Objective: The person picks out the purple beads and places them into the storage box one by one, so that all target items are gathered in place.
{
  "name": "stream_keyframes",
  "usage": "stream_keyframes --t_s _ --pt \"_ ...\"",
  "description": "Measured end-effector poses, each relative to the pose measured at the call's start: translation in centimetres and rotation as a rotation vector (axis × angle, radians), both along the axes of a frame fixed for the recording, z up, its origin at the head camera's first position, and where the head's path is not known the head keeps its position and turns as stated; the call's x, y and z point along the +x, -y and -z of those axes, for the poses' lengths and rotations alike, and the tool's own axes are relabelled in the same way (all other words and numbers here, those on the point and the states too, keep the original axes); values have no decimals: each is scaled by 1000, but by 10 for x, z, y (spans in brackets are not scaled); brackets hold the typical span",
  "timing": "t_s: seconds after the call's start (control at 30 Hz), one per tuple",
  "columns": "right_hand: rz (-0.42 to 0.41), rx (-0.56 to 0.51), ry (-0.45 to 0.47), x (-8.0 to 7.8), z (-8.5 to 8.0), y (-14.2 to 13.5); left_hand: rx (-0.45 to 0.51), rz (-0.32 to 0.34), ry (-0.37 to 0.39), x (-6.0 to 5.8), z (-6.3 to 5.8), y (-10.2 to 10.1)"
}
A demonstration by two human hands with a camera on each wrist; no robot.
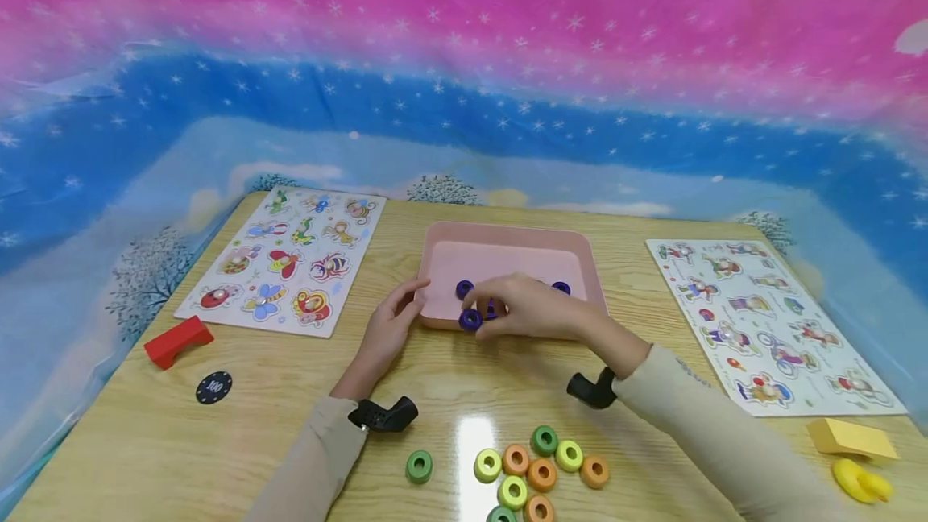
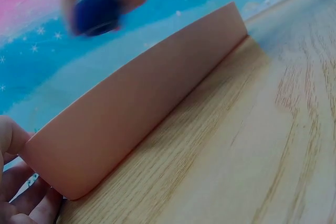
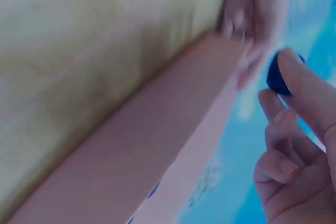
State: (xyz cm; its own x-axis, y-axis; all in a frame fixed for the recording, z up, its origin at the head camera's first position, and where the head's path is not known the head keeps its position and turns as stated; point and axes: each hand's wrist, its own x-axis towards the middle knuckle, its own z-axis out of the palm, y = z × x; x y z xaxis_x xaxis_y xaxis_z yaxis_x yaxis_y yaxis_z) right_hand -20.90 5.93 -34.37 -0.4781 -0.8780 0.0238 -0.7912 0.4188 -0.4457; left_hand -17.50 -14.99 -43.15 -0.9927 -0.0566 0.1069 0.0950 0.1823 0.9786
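Note:
A shallow pink tray [image 1: 507, 234] stands on the wooden table, several dark purple-blue rings [image 1: 561, 287] inside. My right hand [image 1: 525, 306] is over the tray's front wall and pinches one such ring [image 1: 470, 320] between thumb and fingers. That ring looks dark blue and blurred [image 2: 97, 11] in the left wrist view, above the rim. My left hand [image 1: 387, 333] rests at the tray's left front corner, thumb near the rim and fingers against the outside wall. In the right wrist view its fingers [image 3: 252, 51] lie along that end. The right hand partly hides the tray's inside.
Green, yellow and orange rings [image 1: 541, 474] lie at the front, one green ring [image 1: 419, 467] apart. Picture boards flank the tray, left [image 1: 279, 264] and right [image 1: 768, 329]. A red block [image 1: 178, 341] and black chip [image 1: 213, 387] lie left; a yellow block [image 1: 851, 439] and duck [image 1: 860, 481] right.

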Motion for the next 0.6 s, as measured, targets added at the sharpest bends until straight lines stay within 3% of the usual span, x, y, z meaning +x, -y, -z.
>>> stream_keyframes --t_s 0.1,0.23,0.43,0.6 --pt "103 0 -44 -15 2 3 -4 16 -12 0 0 -2" --pt "121 83 -81 -27 15 8 3 38 -32 -1 1 -6" --pt "115 199 -114 -27 25 11 13 62 -34 -2 3 -10" --pt "160 142 -111 -20 11 1 4 5 -19 -1 4 -8"
